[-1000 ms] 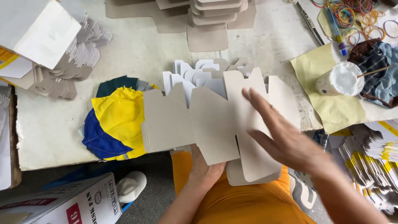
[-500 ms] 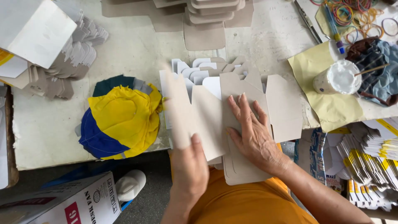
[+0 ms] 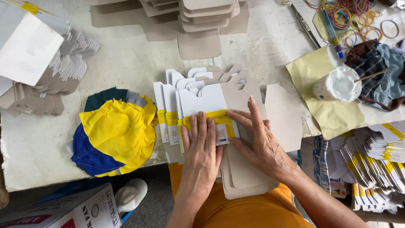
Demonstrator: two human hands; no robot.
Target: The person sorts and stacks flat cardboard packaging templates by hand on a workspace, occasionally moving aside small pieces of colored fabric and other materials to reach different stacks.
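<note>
A flat die-cut carton blank (image 3: 211,103), folded over so its white and yellow printed side faces up, lies at the table's front edge on a row of similar blanks (image 3: 168,105). My left hand (image 3: 201,145) presses flat on its lower part, fingers spread. My right hand (image 3: 259,141) rests on its right edge and on the grey cardboard flap (image 3: 282,114) beside it. More grey blanks (image 3: 242,177) stick out over the table edge under both hands.
A yellow and blue cloth (image 3: 112,135) lies left of the blanks. A glue cup (image 3: 337,84) with a stick stands on yellow paper at the right. Stacks of grey blanks (image 3: 202,21) lie at the back, rubber bands (image 3: 350,17) far right, folded cartons (image 3: 375,169) lower right.
The grey blank, held open a second ago, has been folded over, white and yellow side up. Both hands now press down on it.
</note>
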